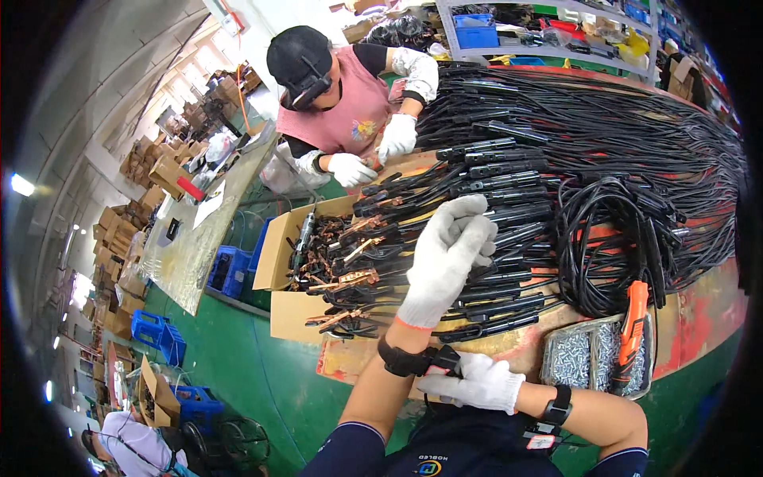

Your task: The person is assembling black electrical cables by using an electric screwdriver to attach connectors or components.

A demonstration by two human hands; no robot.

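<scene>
My left hand, in a white knit glove, is raised over the rows of black cables with its fingers curled in a loose fist; nothing shows in it. A black strap on that wrist carries a small black device. My right hand, gloved too, is at this device with its thumb and fingers around it; part of the grip is hidden. Under and beyond my left hand lie black plastic cable-end housings, several with copper-coloured clamps at the left.
An orange-and-black power screwdriver rests on a tray of screws at the right, near a coiled black cable. An open cardboard box with clamps stands left. Across the table, a gloved co-worker works; blue crates stand on the floor.
</scene>
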